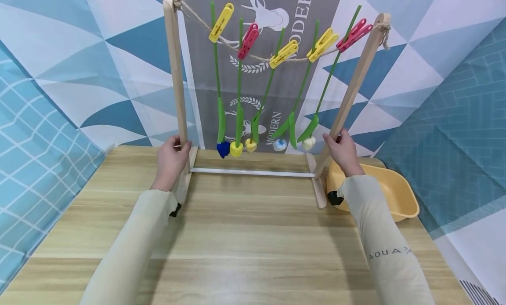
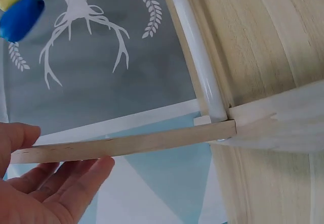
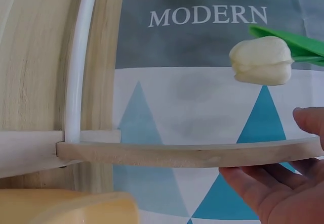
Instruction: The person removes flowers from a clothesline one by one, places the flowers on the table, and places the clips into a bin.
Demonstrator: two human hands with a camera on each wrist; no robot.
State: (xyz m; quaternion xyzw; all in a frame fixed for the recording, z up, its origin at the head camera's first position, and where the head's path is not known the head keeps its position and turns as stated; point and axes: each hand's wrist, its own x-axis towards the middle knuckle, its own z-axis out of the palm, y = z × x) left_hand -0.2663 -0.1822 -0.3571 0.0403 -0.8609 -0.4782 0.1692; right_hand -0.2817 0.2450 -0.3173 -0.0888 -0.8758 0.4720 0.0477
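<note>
My left hand (image 1: 171, 161) holds the left wooden post (image 1: 175, 72) of a stand near its lower end, thumb on one side and fingers on the other. Likewise, my right hand (image 1: 343, 153) grips the right wooden post (image 1: 357, 78), which leans outward in the head view. A twine line (image 1: 258, 57) sags between the post tops. Yellow and red clothespins (image 1: 248, 41) on it hold several artificial tulips upside down: a dark blue tulip (image 1: 223, 149), yellow ones (image 1: 236, 150), a blue-and-white tulip (image 1: 280, 144) and a cream tulip (image 3: 260, 60).
A white crossbar (image 1: 253, 171) joins the posts low down, above the wooden table (image 1: 245, 234). Flat wooden feet (image 1: 319, 193) support the stand. A yellow plastic basin (image 1: 399, 193) sits beside the right foot, partly behind my right forearm. Patterned cloth (image 1: 130, 72) covers the wall behind.
</note>
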